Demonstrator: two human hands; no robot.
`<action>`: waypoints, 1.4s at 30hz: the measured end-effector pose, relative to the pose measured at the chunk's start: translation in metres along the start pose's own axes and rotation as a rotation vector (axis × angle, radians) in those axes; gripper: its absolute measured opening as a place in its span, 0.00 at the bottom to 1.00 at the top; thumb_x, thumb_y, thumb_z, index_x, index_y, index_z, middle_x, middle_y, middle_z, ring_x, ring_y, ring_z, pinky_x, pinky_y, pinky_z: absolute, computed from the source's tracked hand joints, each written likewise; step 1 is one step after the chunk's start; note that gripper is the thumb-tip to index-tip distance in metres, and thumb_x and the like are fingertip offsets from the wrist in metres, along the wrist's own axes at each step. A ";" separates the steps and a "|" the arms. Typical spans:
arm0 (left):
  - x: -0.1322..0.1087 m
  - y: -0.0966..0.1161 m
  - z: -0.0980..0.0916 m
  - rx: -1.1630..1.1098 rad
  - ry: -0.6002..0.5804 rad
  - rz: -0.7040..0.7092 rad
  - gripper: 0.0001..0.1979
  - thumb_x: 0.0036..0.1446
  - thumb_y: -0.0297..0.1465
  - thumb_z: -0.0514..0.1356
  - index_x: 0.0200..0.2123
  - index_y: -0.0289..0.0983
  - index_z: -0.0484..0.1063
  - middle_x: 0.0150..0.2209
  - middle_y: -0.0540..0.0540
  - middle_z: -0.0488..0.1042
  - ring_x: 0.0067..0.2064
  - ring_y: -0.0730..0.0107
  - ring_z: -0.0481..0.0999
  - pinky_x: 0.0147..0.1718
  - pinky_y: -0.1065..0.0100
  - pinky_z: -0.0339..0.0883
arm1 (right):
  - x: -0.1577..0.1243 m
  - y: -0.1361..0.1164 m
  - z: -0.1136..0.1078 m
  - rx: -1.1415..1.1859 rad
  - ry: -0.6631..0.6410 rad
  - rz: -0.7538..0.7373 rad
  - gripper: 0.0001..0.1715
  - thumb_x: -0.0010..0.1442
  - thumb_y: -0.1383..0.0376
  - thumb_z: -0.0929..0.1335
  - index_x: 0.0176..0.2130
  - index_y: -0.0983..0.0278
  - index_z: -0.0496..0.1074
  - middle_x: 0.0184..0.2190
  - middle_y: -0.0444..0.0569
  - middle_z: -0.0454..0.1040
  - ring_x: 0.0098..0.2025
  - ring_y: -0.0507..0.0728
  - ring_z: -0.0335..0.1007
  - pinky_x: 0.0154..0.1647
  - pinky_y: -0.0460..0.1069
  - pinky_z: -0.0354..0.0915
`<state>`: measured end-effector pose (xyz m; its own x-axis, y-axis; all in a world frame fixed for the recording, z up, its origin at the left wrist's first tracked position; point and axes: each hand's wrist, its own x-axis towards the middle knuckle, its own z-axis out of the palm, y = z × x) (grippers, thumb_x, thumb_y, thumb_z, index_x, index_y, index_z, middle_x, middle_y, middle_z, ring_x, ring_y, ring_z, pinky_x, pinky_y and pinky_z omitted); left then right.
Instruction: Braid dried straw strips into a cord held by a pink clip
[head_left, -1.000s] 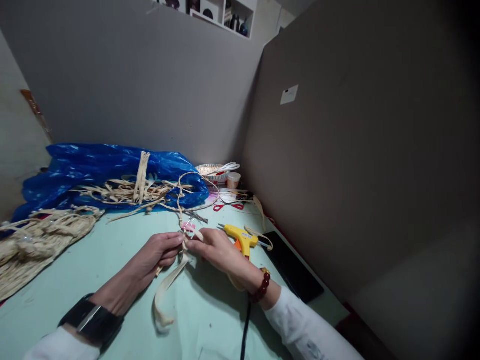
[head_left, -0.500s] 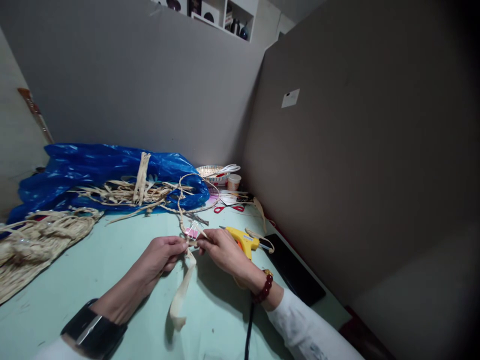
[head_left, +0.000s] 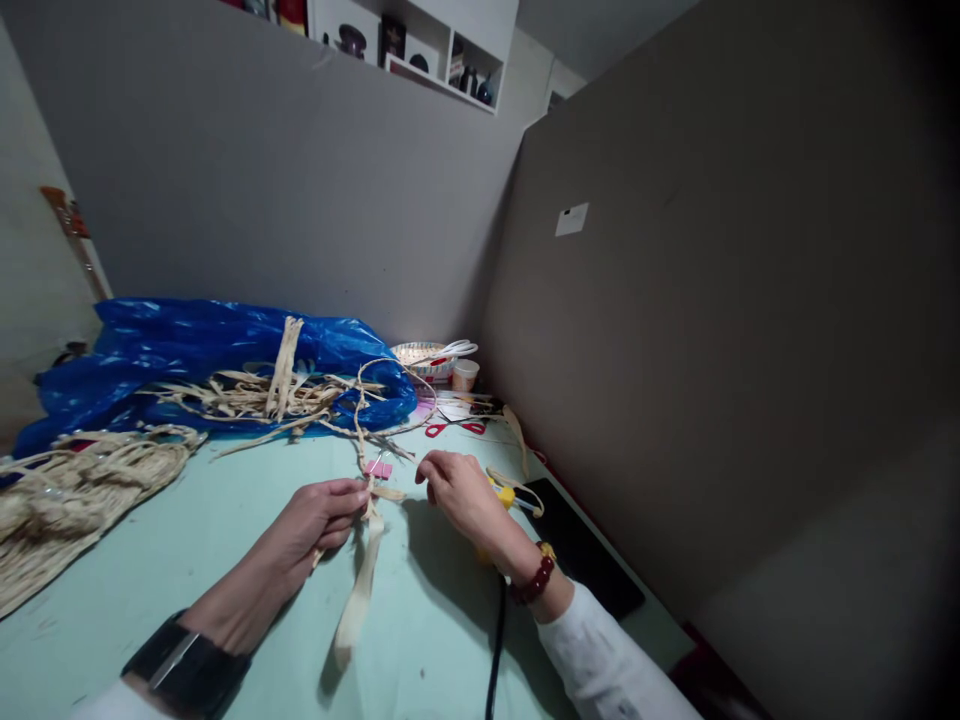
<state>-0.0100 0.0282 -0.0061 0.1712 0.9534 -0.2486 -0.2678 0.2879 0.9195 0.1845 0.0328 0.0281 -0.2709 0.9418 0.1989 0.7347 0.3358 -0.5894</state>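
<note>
My left hand (head_left: pixel 330 515) pinches a braided cord of dried plant fibre (head_left: pixel 361 425) at its lower end, just under a pink binder clip (head_left: pixel 379 469). From that grip a wide pale fibre strip (head_left: pixel 360 595) hangs toward me, and a shorter strip (head_left: pixel 388 493) sticks out to the right. My right hand (head_left: pixel 461 495) is a little apart to the right, fingers curled together; a pale sliver shows by the fingertips, too small to name. Behind this hand lies a yellow glue gun (head_left: pixel 504 493), mostly hidden.
A blue plastic bag (head_left: pixel 195 335) with loose fibre strips (head_left: pixel 262 395) lies at the back left. Woven fibre work (head_left: pixel 97 490) is at the far left. Red-handled scissors (head_left: pixel 455 429), a paper cup (head_left: pixel 465 376), a basket (head_left: pixel 420 354) and a black flat object (head_left: pixel 577 545) sit farther back and right.
My right hand has moved away from the cord to the right, and now covers more of the glue gun. The left hand keeps its pinch. The view has tilted up slightly.
</note>
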 end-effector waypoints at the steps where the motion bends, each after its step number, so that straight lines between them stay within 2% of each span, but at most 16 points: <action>1: 0.001 -0.001 0.000 -0.016 0.002 0.003 0.19 0.33 0.32 0.72 0.29 0.28 0.72 0.16 0.60 0.57 0.16 0.91 0.45 0.14 0.79 0.34 | -0.001 0.001 0.002 -0.038 -0.005 0.005 0.15 0.62 0.69 0.60 0.29 0.65 0.71 0.23 0.46 0.71 0.27 0.51 0.62 0.30 0.45 0.51; 4: 0.002 -0.003 -0.001 -0.044 0.003 0.015 0.21 0.32 0.33 0.73 0.31 0.28 0.73 0.16 0.61 0.55 0.17 0.90 0.44 0.14 0.79 0.35 | -0.007 -0.001 0.013 -0.108 -0.063 -0.065 0.12 0.56 0.73 0.62 0.25 0.66 0.71 0.24 0.49 0.74 0.27 0.51 0.62 0.29 0.46 0.51; 8: 0.001 -0.003 0.000 -0.025 -0.006 0.020 0.21 0.32 0.33 0.73 0.31 0.29 0.73 0.17 0.59 0.58 0.17 0.89 0.45 0.15 0.79 0.35 | -0.011 -0.008 0.021 -0.024 -0.129 -0.120 0.15 0.58 0.71 0.62 0.23 0.67 0.71 0.21 0.47 0.71 0.24 0.49 0.59 0.27 0.45 0.50; 13: -0.001 -0.002 0.002 0.006 -0.019 0.005 0.18 0.35 0.33 0.72 0.29 0.30 0.72 0.18 0.57 0.58 0.18 0.89 0.44 0.16 0.78 0.35 | -0.005 -0.013 0.009 0.283 -0.208 -0.091 0.16 0.60 0.68 0.63 0.25 0.69 0.75 0.18 0.42 0.65 0.23 0.48 0.56 0.26 0.43 0.51; 17: 0.001 -0.005 0.000 0.003 -0.033 0.017 0.18 0.36 0.34 0.71 0.30 0.30 0.74 0.17 0.60 0.53 0.18 0.88 0.43 0.16 0.77 0.33 | -0.005 -0.015 0.003 0.369 -0.246 -0.049 0.17 0.60 0.62 0.65 0.24 0.69 0.73 0.18 0.41 0.63 0.22 0.47 0.53 0.24 0.43 0.50; 19: 0.001 -0.006 0.000 0.011 -0.034 0.016 0.19 0.36 0.34 0.71 0.31 0.30 0.74 0.18 0.60 0.54 0.18 0.88 0.43 0.16 0.77 0.33 | -0.005 -0.013 0.006 0.399 -0.225 -0.044 0.21 0.61 0.58 0.65 0.22 0.69 0.72 0.17 0.41 0.63 0.22 0.47 0.53 0.23 0.43 0.49; 21: 0.001 -0.006 -0.001 0.029 -0.031 0.012 0.19 0.36 0.35 0.71 0.31 0.29 0.74 0.18 0.59 0.55 0.18 0.88 0.43 0.16 0.77 0.33 | -0.005 -0.010 0.012 0.409 -0.179 -0.045 0.23 0.61 0.57 0.65 0.22 0.69 0.71 0.16 0.41 0.63 0.21 0.47 0.54 0.23 0.43 0.50; 26: 0.002 -0.006 0.000 0.076 -0.040 0.005 0.18 0.37 0.35 0.71 0.31 0.30 0.74 0.16 0.58 0.57 0.17 0.86 0.44 0.17 0.76 0.33 | -0.002 -0.001 0.024 0.469 -0.155 -0.021 0.14 0.58 0.64 0.66 0.27 0.69 0.77 0.20 0.44 0.70 0.24 0.48 0.59 0.25 0.42 0.53; 30: 0.003 -0.006 -0.001 0.091 -0.079 -0.016 0.19 0.37 0.36 0.70 0.31 0.29 0.73 0.17 0.57 0.59 0.18 0.87 0.43 0.16 0.76 0.33 | -0.001 0.000 0.027 0.498 -0.108 0.039 0.13 0.57 0.65 0.66 0.28 0.70 0.78 0.20 0.45 0.71 0.23 0.48 0.58 0.24 0.42 0.52; 34: 0.003 -0.004 -0.001 0.090 -0.122 -0.034 0.17 0.38 0.35 0.70 0.29 0.30 0.72 0.16 0.60 0.55 0.17 0.88 0.43 0.16 0.76 0.31 | -0.002 -0.003 0.028 0.492 -0.084 0.062 0.12 0.56 0.66 0.66 0.30 0.70 0.79 0.23 0.48 0.74 0.24 0.49 0.61 0.24 0.43 0.54; 38: 0.002 -0.002 0.003 0.114 -0.072 -0.034 0.15 0.35 0.34 0.69 0.24 0.33 0.68 0.14 0.62 0.53 0.15 0.88 0.43 0.16 0.77 0.30 | -0.006 -0.009 0.026 0.461 -0.040 0.042 0.11 0.56 0.66 0.66 0.32 0.69 0.78 0.26 0.49 0.76 0.28 0.51 0.66 0.28 0.43 0.57; 42: 0.000 -0.003 0.008 0.124 0.003 0.000 0.16 0.33 0.34 0.68 0.24 0.34 0.68 0.14 0.59 0.59 0.14 0.89 0.45 0.15 0.77 0.31 | -0.010 -0.015 0.020 0.319 0.001 0.011 0.11 0.55 0.70 0.65 0.31 0.66 0.78 0.26 0.47 0.75 0.29 0.51 0.65 0.30 0.44 0.56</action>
<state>-0.0011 0.0261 -0.0065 0.1684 0.9538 -0.2489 -0.1481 0.2741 0.9502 0.1639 0.0177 0.0197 -0.2632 0.9455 0.1916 0.5059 0.3044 -0.8071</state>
